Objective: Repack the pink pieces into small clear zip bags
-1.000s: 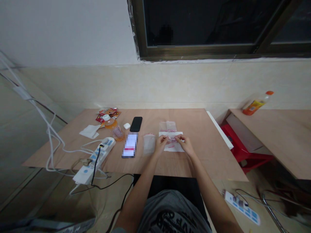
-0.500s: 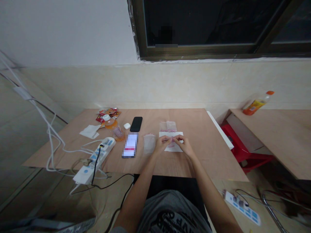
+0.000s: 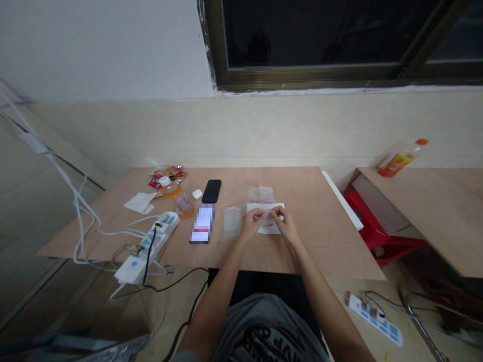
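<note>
Fingertips: since a second ago, yours have drawn closer together over the white paper (image 3: 274,230); the paper, the phones and the other bags lie where they did (the whole view has only tipped a little).
Clear bag (image 3: 268,220): it sits between your two hands, above the paper, its reddish marks showing through; its exact outline is too faint to trace.
Plastic film: likely very light, limp and slippery, apt to cling to itself or crease; it probably tears more easily than it breaks.
Bag edge: best taken by the rim, one side in each hand, with a light fingertip pinch (pulling hard could stretch it).
Left hand (image 3: 250,222): thumb and fingers look pinched on the bag's near left part, fingers curled, wrist low to the table.
Right hand (image 3: 287,223): thumb and forefinger appear to pinch the bag's right part, pointing inward to meet the left.
Forearms: both reach forward from your body and angle inward, forming a narrow wedge over the table edge.
Spare bags: a clear stack (image 3: 232,221) lies just beside your left hand; further clear bags (image 3: 260,194) lie just beyond the paper.
</note>
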Demonstrator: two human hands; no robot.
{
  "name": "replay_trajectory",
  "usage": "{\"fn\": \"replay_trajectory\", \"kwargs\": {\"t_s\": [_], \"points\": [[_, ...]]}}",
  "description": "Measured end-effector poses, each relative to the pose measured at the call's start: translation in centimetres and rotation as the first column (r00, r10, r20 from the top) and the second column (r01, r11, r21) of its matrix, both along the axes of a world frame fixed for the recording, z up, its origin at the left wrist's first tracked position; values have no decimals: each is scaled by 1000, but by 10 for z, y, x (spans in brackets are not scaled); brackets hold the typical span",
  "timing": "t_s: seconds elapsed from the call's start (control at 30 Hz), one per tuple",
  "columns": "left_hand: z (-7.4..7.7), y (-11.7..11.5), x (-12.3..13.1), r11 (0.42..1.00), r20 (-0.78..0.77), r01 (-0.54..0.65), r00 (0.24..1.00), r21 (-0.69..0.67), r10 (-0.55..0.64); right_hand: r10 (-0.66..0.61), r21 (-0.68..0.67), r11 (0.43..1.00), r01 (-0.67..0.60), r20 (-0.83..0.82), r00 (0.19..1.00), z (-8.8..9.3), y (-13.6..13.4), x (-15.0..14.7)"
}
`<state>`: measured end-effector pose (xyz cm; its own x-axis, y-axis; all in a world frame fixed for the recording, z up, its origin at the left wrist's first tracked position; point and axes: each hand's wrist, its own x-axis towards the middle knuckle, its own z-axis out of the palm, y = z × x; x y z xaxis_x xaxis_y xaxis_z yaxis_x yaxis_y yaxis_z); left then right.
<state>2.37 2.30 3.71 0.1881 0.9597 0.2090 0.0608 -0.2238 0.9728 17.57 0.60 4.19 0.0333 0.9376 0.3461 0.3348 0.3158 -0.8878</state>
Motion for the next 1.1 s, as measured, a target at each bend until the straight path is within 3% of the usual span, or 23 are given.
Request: {"fn": "replay_trajectory", "kwargs": {"t_s": [0.5,0.6,0.73,0.83,0.93,1.1], "points": [[3,-1,-3,999,20,-22,1000,-41,23,-116,-49,992,112,-68,991,-8,4,5],[4,0,-6,999,30,-26,999,-36,27,-75,-84,994,67,-93,993,-12,7,6],[7,4,-5,998,83,-63,994,-29,65,77,-129,988,-87,-81,994,-21,8,3],[7,7,-3,990,104,-140,984,-27,142,136,-166,973,-162,-158,978,-27,15,3],[-3,4,-2,964,85,-263,960,-42,266,54,-234,965,-115,-255,966,-29,34,8],[-28,-13,-2,917,48,-396,916,-44,398,-137,-256,963,85,-194,971,-25,83,23]]}}
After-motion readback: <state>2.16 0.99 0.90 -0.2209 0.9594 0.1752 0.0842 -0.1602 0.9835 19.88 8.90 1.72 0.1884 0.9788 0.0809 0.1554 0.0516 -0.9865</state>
